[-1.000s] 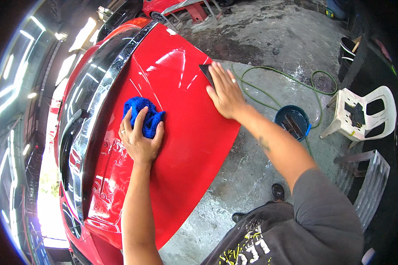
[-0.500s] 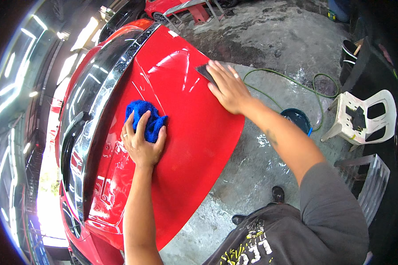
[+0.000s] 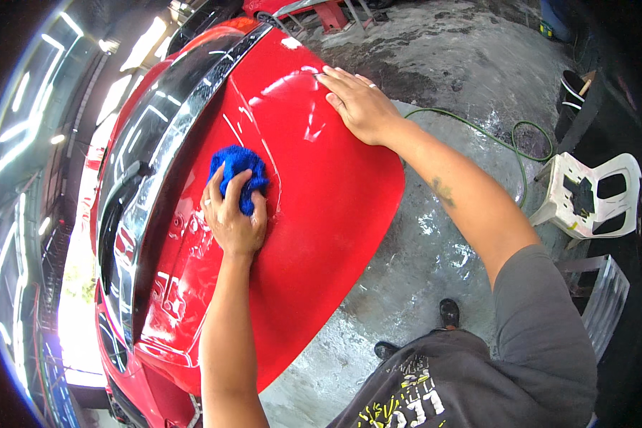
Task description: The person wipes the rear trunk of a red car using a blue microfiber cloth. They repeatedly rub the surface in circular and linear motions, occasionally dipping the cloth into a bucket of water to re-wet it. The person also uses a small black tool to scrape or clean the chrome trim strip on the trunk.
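Observation:
A crumpled blue microfiber cloth lies on the glossy red car panel, below the windscreen. My left hand is closed over it, fingers curled round its near side. Farther off, at the panel's right edge, my right hand lies nearly flat with fingers together. It presses a dark thin sheet, like sandpaper, against the paint; only a sliver shows at the fingertips, and the rest is hidden under the hand. Faint whitish streaks and light reflections mark the panel between both hands.
Left of the panel is the glass with a black wiper. On the wet grey floor to the right lie a green hose and a worn white plastic chair. A metal step stands nearer me. Another red car is at the back.
My right hand has slid farther away and slightly left along the panel edge, covering most of the dark sheet. My left hand and the blue cloth have shifted slightly away.

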`<act>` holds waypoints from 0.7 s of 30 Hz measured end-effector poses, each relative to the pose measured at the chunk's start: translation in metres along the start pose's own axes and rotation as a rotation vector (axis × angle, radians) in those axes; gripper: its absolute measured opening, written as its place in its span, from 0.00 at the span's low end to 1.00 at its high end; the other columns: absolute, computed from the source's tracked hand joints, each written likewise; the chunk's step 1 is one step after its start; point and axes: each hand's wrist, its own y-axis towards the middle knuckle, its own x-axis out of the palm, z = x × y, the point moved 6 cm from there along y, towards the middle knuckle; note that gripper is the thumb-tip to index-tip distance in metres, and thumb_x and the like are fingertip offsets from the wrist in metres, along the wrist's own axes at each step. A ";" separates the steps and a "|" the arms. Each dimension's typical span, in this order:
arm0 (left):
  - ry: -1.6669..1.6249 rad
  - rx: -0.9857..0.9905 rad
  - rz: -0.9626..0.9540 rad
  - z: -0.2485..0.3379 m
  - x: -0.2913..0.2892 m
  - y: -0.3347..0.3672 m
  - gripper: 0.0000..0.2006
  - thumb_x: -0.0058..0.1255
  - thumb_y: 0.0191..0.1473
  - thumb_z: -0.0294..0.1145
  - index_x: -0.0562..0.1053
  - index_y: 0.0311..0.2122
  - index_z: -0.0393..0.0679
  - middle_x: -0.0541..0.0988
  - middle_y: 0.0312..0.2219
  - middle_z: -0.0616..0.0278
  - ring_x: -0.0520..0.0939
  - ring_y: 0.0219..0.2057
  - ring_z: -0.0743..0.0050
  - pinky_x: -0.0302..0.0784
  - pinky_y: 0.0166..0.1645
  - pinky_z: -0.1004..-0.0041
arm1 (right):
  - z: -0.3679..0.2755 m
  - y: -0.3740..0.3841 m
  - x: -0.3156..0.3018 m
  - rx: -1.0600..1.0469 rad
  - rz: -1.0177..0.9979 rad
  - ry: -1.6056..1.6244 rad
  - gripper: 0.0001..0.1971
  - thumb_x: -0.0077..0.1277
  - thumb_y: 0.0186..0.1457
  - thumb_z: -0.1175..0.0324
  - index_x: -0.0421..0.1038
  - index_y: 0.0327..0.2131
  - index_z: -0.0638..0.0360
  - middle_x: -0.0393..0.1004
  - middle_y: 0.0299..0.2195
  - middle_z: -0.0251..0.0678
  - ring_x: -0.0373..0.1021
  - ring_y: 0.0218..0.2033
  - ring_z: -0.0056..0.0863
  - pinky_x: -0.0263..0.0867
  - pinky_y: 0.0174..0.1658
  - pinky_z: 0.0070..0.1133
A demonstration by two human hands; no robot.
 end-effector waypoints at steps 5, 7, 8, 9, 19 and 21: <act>-0.006 0.002 0.011 0.007 -0.001 0.005 0.21 0.65 0.52 0.35 0.84 0.54 0.53 0.79 0.60 0.45 0.78 0.61 0.39 0.71 0.67 0.46 | -0.048 -0.090 0.025 0.125 0.057 -0.155 0.32 0.40 0.79 0.52 0.54 0.78 0.55 0.54 0.79 0.49 0.48 0.81 0.50 0.42 0.79 0.56; 0.001 -0.008 0.007 0.008 -0.001 0.000 0.21 0.66 0.52 0.35 0.84 0.54 0.53 0.79 0.60 0.45 0.78 0.61 0.39 0.71 0.67 0.46 | -0.096 -0.157 0.038 0.164 0.026 -0.090 0.33 0.40 0.79 0.53 0.50 0.79 0.57 0.48 0.81 0.51 0.44 0.82 0.53 0.38 0.80 0.55; 0.010 -0.006 0.010 0.008 -0.002 -0.001 0.22 0.66 0.52 0.36 0.84 0.54 0.53 0.79 0.60 0.45 0.78 0.61 0.39 0.71 0.67 0.46 | -0.118 -0.190 0.042 0.173 0.002 -0.055 0.35 0.39 0.79 0.53 0.48 0.80 0.58 0.45 0.81 0.52 0.42 0.82 0.54 0.35 0.81 0.55; 0.020 -0.001 0.019 0.008 -0.005 0.001 0.22 0.66 0.52 0.36 0.84 0.54 0.54 0.79 0.60 0.46 0.78 0.61 0.39 0.71 0.68 0.46 | -0.135 -0.225 0.053 0.179 -0.082 -0.071 0.35 0.39 0.79 0.52 0.47 0.80 0.58 0.44 0.82 0.52 0.41 0.83 0.54 0.35 0.81 0.55; -0.026 0.015 0.020 0.012 0.004 0.005 0.23 0.66 0.54 0.43 0.83 0.56 0.57 0.78 0.61 0.48 0.76 0.63 0.40 0.67 0.70 0.47 | -0.055 -0.082 0.021 0.350 0.112 -0.126 0.32 0.32 0.81 0.48 0.54 0.78 0.57 0.51 0.80 0.51 0.45 0.81 0.53 0.39 0.81 0.51; -0.013 0.002 0.030 0.003 -0.002 -0.002 0.23 0.66 0.54 0.43 0.83 0.56 0.57 0.78 0.61 0.48 0.76 0.63 0.40 0.67 0.70 0.47 | -0.127 -0.144 0.051 0.213 0.142 -0.171 0.34 0.39 0.79 0.53 0.49 0.79 0.61 0.45 0.81 0.55 0.42 0.82 0.56 0.36 0.81 0.53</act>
